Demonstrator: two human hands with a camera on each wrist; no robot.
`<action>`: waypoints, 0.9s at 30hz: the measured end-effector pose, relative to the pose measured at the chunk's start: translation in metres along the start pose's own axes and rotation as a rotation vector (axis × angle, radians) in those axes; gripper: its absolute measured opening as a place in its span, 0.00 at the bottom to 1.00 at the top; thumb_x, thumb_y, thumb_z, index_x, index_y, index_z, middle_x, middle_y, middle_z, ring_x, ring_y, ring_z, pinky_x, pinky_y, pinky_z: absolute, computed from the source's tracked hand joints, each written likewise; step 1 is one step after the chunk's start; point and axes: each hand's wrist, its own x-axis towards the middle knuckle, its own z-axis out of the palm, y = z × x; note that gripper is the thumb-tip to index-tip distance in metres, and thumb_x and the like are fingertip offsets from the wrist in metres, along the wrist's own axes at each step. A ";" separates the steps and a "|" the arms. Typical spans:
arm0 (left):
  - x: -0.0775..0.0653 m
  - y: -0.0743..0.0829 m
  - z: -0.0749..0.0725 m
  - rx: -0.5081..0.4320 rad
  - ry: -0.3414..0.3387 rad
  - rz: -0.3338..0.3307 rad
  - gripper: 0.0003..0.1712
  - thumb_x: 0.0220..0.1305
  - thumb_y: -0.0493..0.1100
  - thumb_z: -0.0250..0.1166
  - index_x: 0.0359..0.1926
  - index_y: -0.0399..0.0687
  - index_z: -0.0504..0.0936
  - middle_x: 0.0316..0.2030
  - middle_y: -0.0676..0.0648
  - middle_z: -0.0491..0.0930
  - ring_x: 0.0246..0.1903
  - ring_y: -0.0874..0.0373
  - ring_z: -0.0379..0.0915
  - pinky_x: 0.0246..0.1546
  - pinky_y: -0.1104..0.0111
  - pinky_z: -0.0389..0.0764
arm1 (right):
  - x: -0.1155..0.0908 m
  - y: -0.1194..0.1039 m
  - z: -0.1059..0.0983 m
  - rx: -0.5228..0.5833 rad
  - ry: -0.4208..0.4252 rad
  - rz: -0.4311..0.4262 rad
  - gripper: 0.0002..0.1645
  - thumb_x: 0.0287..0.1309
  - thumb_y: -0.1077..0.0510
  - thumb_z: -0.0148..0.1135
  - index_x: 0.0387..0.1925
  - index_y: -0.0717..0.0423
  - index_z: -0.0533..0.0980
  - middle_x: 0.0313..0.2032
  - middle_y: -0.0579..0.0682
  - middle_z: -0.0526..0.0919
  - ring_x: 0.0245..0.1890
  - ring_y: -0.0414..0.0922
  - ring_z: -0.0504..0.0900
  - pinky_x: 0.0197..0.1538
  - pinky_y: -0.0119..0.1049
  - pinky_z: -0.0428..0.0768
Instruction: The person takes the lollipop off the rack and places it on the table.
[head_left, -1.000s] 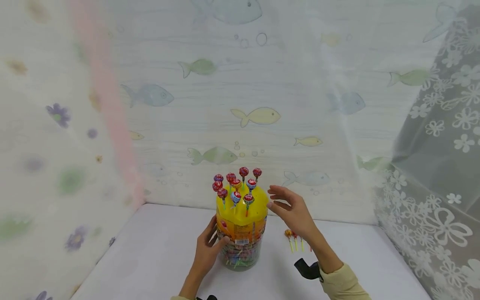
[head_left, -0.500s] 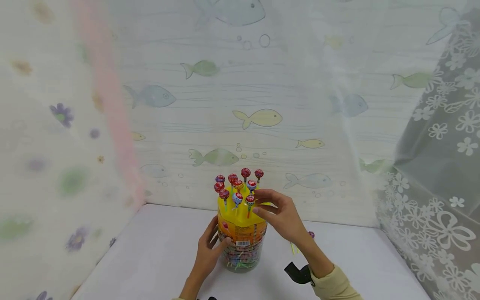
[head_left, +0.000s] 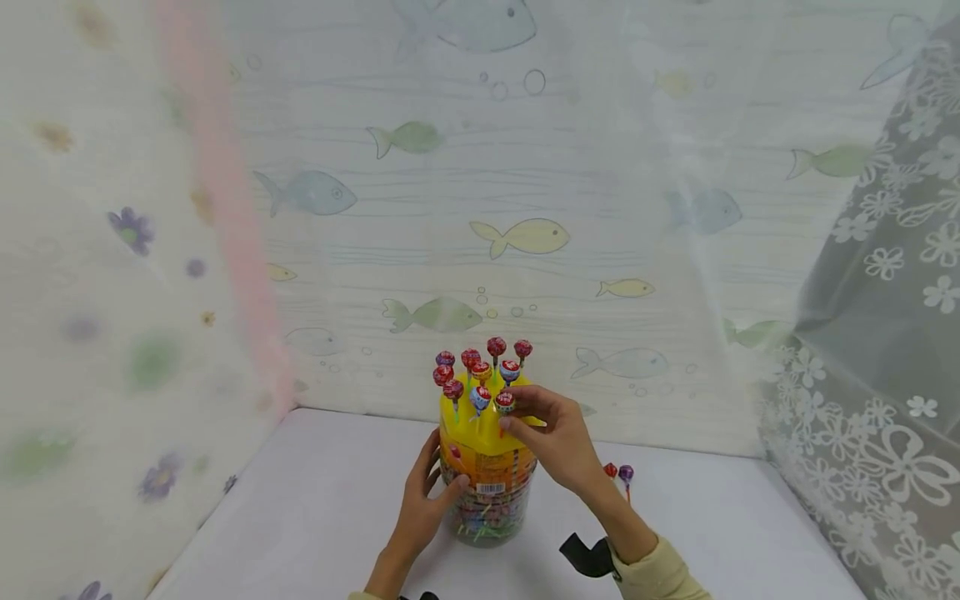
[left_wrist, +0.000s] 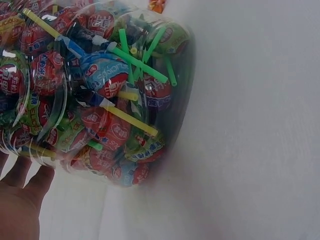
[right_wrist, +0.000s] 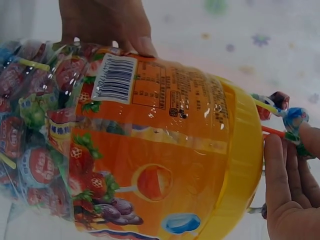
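Observation:
A clear plastic jar (head_left: 487,512) full of wrapped lollipops stands on the table, with an orange label (right_wrist: 150,135) and a yellow lid (head_left: 467,435). Several lollipops stand upright in the lid's top, sticks down. My left hand (head_left: 422,510) holds the jar's left side, fingers behind it and thumb on the label. At the lid's front right, my right hand (head_left: 561,440) pinches a lollipop (head_left: 505,402) with a red stick (right_wrist: 272,131). That stick meets the lid. The left wrist view shows the jar's lower wall (left_wrist: 115,115) and left fingers (left_wrist: 37,182) against it.
On the white table (head_left: 330,492), a purple-wrapped lollipop (head_left: 626,472) and a red one (head_left: 611,470) lie right of the jar, partly behind my right forearm. A fish-patterned curtain (head_left: 420,250) hangs behind; a lace-flowered cloth (head_left: 885,400) hangs at the right.
My right hand has moved left from beside the lid to the front-right lollipop and now pinches it. My left hand stays on the jar. The head view has shifted slightly.

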 end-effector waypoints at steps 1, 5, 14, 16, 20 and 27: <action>0.000 0.000 0.000 0.000 -0.002 0.000 0.46 0.70 0.45 0.65 0.81 0.48 0.50 0.79 0.41 0.52 0.76 0.36 0.52 0.71 0.35 0.57 | 0.000 0.001 0.000 0.002 0.007 0.002 0.19 0.63 0.65 0.68 0.55 0.65 0.79 0.50 0.62 0.84 0.47 0.45 0.85 0.50 0.37 0.87; 0.001 -0.001 0.000 -0.008 -0.010 0.000 0.47 0.71 0.45 0.64 0.82 0.50 0.49 0.80 0.42 0.51 0.77 0.37 0.51 0.72 0.35 0.55 | -0.001 0.004 0.002 0.009 0.034 0.006 0.18 0.62 0.67 0.68 0.54 0.65 0.80 0.49 0.62 0.85 0.45 0.43 0.86 0.49 0.36 0.87; 0.003 -0.003 0.000 -0.036 -0.012 -0.009 0.46 0.71 0.44 0.64 0.82 0.52 0.49 0.80 0.46 0.52 0.78 0.40 0.50 0.73 0.37 0.54 | 0.000 0.003 0.008 0.012 0.097 -0.036 0.15 0.62 0.69 0.66 0.51 0.67 0.81 0.46 0.63 0.86 0.42 0.41 0.86 0.43 0.36 0.88; 0.003 -0.004 0.001 -0.037 -0.014 -0.008 0.46 0.72 0.44 0.63 0.82 0.52 0.49 0.80 0.45 0.52 0.78 0.39 0.49 0.73 0.37 0.53 | 0.000 0.002 0.010 0.009 0.112 -0.046 0.15 0.62 0.69 0.66 0.51 0.67 0.81 0.45 0.63 0.86 0.41 0.40 0.86 0.43 0.36 0.88; 0.002 -0.005 0.001 -0.024 -0.015 -0.008 0.45 0.73 0.44 0.63 0.82 0.52 0.49 0.80 0.43 0.52 0.77 0.38 0.49 0.73 0.36 0.53 | -0.002 0.003 0.012 -0.004 0.144 -0.062 0.15 0.62 0.69 0.66 0.51 0.66 0.81 0.45 0.62 0.87 0.41 0.40 0.87 0.42 0.36 0.88; 0.000 -0.005 0.001 -0.014 -0.008 -0.004 0.45 0.72 0.43 0.63 0.81 0.50 0.50 0.79 0.42 0.52 0.77 0.36 0.50 0.72 0.36 0.54 | -0.004 0.006 0.016 -0.007 0.177 -0.091 0.16 0.63 0.69 0.66 0.52 0.67 0.81 0.45 0.62 0.87 0.41 0.40 0.87 0.42 0.37 0.88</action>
